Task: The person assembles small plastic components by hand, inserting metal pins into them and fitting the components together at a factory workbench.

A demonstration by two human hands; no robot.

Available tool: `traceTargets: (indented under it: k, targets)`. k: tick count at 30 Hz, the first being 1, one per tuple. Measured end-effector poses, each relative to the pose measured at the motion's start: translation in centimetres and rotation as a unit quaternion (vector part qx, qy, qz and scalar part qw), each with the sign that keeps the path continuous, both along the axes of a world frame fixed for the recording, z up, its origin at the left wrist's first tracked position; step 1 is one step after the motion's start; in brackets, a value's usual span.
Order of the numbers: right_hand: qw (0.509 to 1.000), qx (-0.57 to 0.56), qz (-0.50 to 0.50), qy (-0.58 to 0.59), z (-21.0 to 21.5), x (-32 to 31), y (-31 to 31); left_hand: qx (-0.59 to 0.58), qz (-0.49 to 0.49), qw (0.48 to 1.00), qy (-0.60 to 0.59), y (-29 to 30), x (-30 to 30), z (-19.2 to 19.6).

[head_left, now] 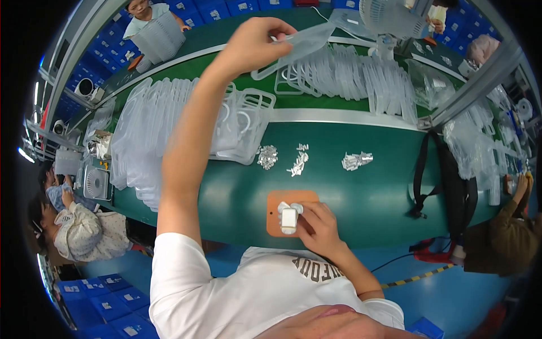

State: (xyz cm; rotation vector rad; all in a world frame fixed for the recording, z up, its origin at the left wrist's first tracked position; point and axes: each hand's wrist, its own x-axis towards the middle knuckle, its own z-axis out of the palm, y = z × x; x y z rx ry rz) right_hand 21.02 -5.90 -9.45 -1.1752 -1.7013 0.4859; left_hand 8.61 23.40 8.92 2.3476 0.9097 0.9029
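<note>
Green bench (361, 203) runs across the view; everything placed rel. to the orange pad (274, 226) at its near edge.

Far-left of pad: big stack of clear frames (141, 141); a second row of them (344, 73) far side, beyond the metal rail. Between pad and rail: three small piles of white clips (267, 156), well apart from pad.

L hand (254, 42) is up high, far beyond pad, arm fully stretched. Fingers pinched on the end of one clear frame (307, 42); its long axis runs right from the fingers, away over the far row. Open air round it, white fan (389, 17) close to its right tip.

R hand (319, 223) sits just right of pad, fingers curled, tips touching small white block (288, 219) on pad. R hand is clearly nearer to pad; bare bench to its right.
</note>
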Motion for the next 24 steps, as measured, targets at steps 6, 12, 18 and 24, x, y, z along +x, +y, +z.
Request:
traceTargets:
  k: [6, 12, 18, 24]
  targets:
    - [0.995, -0.037, -0.066, 0.062, 0.1, 3.2, 2.1, 0.091, -0.106, 0.990, -0.003, -17.2, -10.7, 1.6]
    - [0.991, -0.061, -0.062, -0.104, -0.8, 5.1, 8.6, -0.049, -0.177, 0.983, -0.021, -25.4, -14.1, -5.3]
    - [0.969, 0.038, -0.079, -0.229, -2.0, 5.3, 13.9, -0.084, -0.129, 0.985, -0.077, -26.9, -12.4, -9.5]
    - [0.977, -0.091, 0.006, -0.192, -1.6, 6.0, 15.2, -0.074, -0.178, 0.978, -0.082, -26.6, -11.1, -10.8]
